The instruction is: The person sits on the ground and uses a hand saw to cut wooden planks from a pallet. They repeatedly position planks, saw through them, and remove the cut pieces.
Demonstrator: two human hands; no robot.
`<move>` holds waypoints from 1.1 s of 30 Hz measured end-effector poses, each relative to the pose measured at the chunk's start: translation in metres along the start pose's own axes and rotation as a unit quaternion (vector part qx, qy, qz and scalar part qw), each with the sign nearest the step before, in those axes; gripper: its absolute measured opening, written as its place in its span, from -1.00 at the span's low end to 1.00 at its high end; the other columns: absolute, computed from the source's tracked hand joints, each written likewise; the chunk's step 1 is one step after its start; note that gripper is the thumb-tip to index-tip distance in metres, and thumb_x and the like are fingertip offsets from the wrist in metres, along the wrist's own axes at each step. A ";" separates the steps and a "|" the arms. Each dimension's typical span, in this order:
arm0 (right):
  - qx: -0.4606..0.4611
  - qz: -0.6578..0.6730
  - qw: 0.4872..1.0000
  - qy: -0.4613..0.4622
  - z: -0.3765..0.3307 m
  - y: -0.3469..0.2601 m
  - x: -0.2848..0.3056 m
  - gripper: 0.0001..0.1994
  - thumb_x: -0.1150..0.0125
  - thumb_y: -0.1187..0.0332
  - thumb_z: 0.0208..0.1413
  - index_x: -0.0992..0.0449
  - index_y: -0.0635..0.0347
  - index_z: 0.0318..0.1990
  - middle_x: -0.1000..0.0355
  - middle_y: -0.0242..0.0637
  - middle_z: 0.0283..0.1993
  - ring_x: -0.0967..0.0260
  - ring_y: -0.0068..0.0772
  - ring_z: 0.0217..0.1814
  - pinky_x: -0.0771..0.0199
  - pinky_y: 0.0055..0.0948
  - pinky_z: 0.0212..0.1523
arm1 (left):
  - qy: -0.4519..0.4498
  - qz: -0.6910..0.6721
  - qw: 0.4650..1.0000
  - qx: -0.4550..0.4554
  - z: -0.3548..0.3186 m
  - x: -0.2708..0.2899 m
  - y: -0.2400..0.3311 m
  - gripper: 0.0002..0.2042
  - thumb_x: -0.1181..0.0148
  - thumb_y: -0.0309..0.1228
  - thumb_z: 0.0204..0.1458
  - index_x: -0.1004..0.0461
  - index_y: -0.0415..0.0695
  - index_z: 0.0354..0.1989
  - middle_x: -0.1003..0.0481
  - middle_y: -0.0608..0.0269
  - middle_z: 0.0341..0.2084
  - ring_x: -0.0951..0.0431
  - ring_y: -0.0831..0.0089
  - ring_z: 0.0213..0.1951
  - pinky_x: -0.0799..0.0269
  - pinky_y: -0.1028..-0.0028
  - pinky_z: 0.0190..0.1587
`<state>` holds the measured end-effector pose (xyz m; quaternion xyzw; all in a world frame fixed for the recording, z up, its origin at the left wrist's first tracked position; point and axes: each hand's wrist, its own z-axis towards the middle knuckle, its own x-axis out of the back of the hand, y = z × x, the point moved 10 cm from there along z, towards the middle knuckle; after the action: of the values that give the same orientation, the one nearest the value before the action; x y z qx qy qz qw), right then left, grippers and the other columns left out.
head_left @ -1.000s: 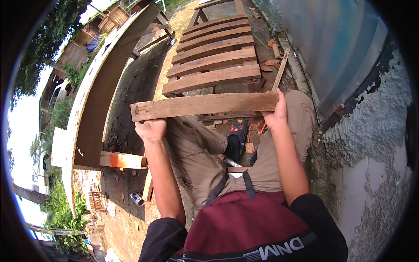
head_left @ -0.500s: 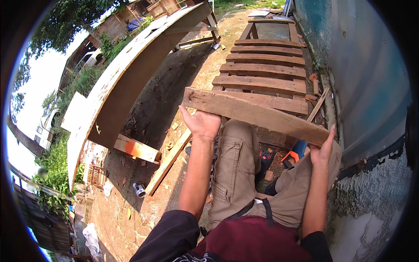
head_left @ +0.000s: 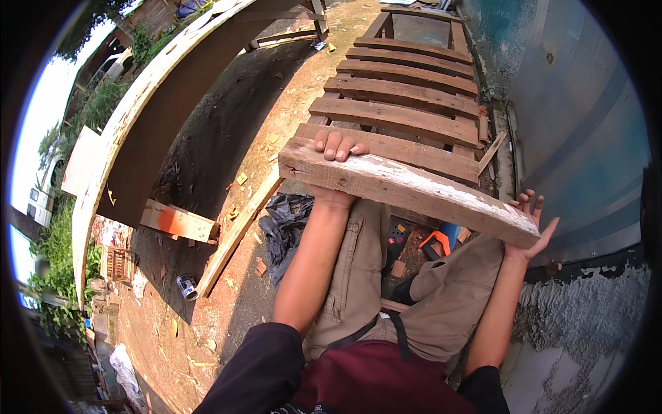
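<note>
A: We have one weathered plank (head_left: pixel 407 190) held across in front of us, above our knees, just short of the slatted timber frame (head_left: pixel 403 90) lying on the dirt. It sits tilted, the left end higher and farther off, the right end lower and nearer the wall.

B: And our hands? The left hand (head_left: pixel 336 148) grips the plank's left end from beneath, fingers curled over the top edge. The right hand (head_left: pixel 527 228) is only spread flat against the right end, fingers splayed, not wrapped round anything.

A: That is where we judge the risk lies. With an open palm pushing on the end grain, the low end could slide off and drop onto our legs, or onto the tools down between our feet.

B: The wood is rough and flaking with white paint, so splinters in bare skin seem likely too. And the grey wall (head_left: pixel 586 138) is close on the right; a swing could knock the plank against it.

A: Counting, then. One plank in hand. Five slats clearly laid across the frame; beyond that we cannot tell.

B: One long curved board structure (head_left: pixel 138 138) on the left, one orange-painted offcut (head_left: pixel 178 221) beneath it, one loose batten (head_left: pixel 238 234) on the ground, one black plastic sheet (head_left: pixel 284 228) by our left knee.

A: One can (head_left: pixel 187 286) in the dirt, and one orange-handled tool (head_left: pixel 436 241) underfoot.
</note>
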<state>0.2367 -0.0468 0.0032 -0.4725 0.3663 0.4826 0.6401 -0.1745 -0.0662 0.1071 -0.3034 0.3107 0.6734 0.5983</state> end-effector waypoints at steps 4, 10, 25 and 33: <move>-0.003 0.009 0.999 -0.045 0.002 0.009 -0.016 -0.23 0.20 -0.33 0.31 -0.44 0.29 0.17 -0.29 -0.02 0.18 -0.26 -0.17 0.09 -0.33 -0.16 0.12 | 0.018 0.021 0.999 -0.021 -0.011 0.004 0.008 -0.54 0.02 0.05 0.27 -0.46 0.01 0.16 -0.52 0.24 0.00 -0.41 0.25 0.26 -0.12 -0.01 0.41; 0.006 0.003 0.999 -0.040 0.001 0.010 -0.023 -0.20 0.22 -0.37 0.30 -0.40 0.29 0.18 -0.28 -0.07 0.11 -0.26 -0.19 0.06 -0.34 -0.17 0.12 | 0.007 0.041 0.999 -0.013 -0.001 0.008 0.010 -0.44 0.02 0.08 0.25 -0.33 0.10 0.35 -0.08 0.32 0.51 -0.18 0.29 0.45 0.12 -0.01 0.50; -0.075 0.058 0.994 -0.062 0.001 0.060 -0.047 -0.19 0.27 -0.40 0.29 -0.42 0.24 0.18 -0.46 -0.02 0.01 -0.42 -0.05 0.08 -0.39 0.04 0.19 | 0.087 -0.082 0.992 -0.034 -0.004 0.022 0.052 -0.85 0.02 -0.37 0.27 -0.49 -0.08 -0.25 -0.31 0.36 -0.55 -0.30 0.48 -0.43 -0.31 0.49 -0.26; -0.069 0.037 0.996 0.038 0.006 0.068 -0.025 -0.26 0.20 -0.36 0.30 -0.55 0.22 -0.01 -0.51 -0.09 -0.14 -0.44 -0.08 -0.06 -0.45 0.00 0.13 | 0.205 0.018 0.975 -0.078 -0.023 0.066 0.080 -0.85 -0.04 -0.29 0.11 -0.39 -0.08 -0.43 -0.29 0.25 -0.44 -0.33 0.35 -0.32 -0.35 0.32 -0.10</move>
<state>0.1641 -0.0419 0.0111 -0.5195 0.3732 0.5117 0.5736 -0.2597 -0.0510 0.0454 -0.4750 0.3785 0.6301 0.4839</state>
